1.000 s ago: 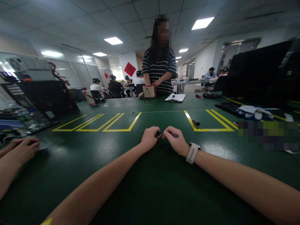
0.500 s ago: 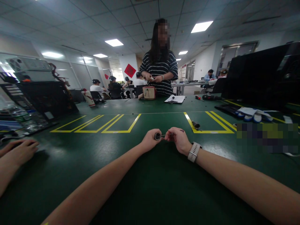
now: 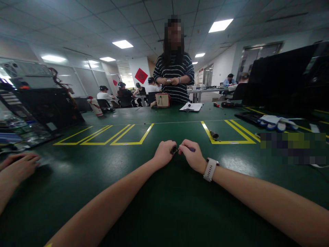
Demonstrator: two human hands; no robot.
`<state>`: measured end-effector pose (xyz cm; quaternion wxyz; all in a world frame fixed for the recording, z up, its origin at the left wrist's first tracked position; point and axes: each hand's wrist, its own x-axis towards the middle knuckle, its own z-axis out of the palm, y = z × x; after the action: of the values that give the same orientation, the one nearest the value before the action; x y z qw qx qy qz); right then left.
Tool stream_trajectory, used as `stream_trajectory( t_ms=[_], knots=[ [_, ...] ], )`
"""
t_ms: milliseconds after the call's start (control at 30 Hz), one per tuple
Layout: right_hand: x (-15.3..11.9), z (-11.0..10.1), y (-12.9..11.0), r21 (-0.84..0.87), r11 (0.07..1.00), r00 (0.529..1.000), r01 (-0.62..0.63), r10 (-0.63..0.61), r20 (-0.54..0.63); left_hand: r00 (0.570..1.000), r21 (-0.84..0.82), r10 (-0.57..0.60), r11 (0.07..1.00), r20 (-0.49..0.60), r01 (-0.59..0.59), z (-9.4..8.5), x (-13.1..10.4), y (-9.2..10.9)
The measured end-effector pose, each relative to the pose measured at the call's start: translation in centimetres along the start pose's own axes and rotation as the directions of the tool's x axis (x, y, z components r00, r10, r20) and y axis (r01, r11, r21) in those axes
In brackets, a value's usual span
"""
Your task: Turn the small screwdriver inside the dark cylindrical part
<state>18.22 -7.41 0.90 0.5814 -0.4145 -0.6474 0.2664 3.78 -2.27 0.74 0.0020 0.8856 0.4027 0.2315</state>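
Note:
My left hand (image 3: 165, 152) is closed around a small dark cylindrical part (image 3: 174, 150), its round open end turned to the right. Facing it, my right hand (image 3: 191, 155) pinches a slim screwdriver (image 3: 192, 149) with a purplish handle. The tool's tip is at the part's open end; how far it reaches in I cannot tell. Both hands are just above the green table (image 3: 144, 212). A similar dark cylindrical piece (image 3: 214, 135) lies beyond my right hand, inside a yellow-taped outline.
Another person's hand (image 3: 23, 168) rests on the table at the left. Across the table stands a person (image 3: 174, 75) behind a beige pouch (image 3: 162, 101) and a clipboard (image 3: 191, 107). White-and-blue gloves (image 3: 276, 122) and a red screwdriver (image 3: 218, 105) lie at the right.
My right hand has moved slightly left, closer to the part, and its fingers have shifted along the screwdriver. The part has tilted, and less of the metal shaft shows.

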Motion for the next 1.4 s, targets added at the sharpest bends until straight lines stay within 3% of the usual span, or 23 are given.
stream_trajectory(
  t_ms=[133,300,467,700,867,1133,1267,1400],
  knots=[
    [0.8,-0.5,0.5,0.355,0.896,0.962,-0.265,0.271,0.034,0.999,-0.016,0.038,0.999,0.020,-0.038,0.0,-0.1,-0.2],
    [1.2,-0.5,1.5,0.457,0.823,0.933,-0.337,0.357,0.045,1.000,-0.218,0.030,0.975,-0.006,-0.030,0.1,-0.1,-0.6],
    [1.1,-0.4,1.2,0.494,0.804,0.934,-0.331,0.355,0.048,0.999,-0.322,0.035,0.946,-0.013,-0.037,0.3,0.0,-0.7],
    [0.5,-0.3,0.2,0.246,0.958,0.988,-0.150,0.155,-0.001,1.000,-0.137,0.004,0.990,-0.028,-0.008,0.2,-0.1,-0.5],
    [0.9,-0.3,0.9,0.411,0.870,0.959,-0.272,0.281,0.039,0.999,-0.087,0.024,0.996,-0.030,-0.026,0.2,-0.1,-0.6],
    [1.4,-0.4,2.1,0.508,0.778,0.914,-0.370,0.404,0.046,0.999,-0.251,0.039,0.967,-0.023,-0.043,0.4,0.0,-0.8],
    [1.3,-0.4,1.8,0.508,0.782,0.919,-0.361,0.392,0.049,0.999,-0.277,0.046,0.960,-0.007,-0.046,0.3,0.0,-0.6],
    [1.0,-0.5,1.2,0.483,0.824,0.942,-0.298,0.335,0.009,0.999,-0.177,0.039,0.983,0.000,-0.038,0.2,-0.1,-0.4]
  ],
)
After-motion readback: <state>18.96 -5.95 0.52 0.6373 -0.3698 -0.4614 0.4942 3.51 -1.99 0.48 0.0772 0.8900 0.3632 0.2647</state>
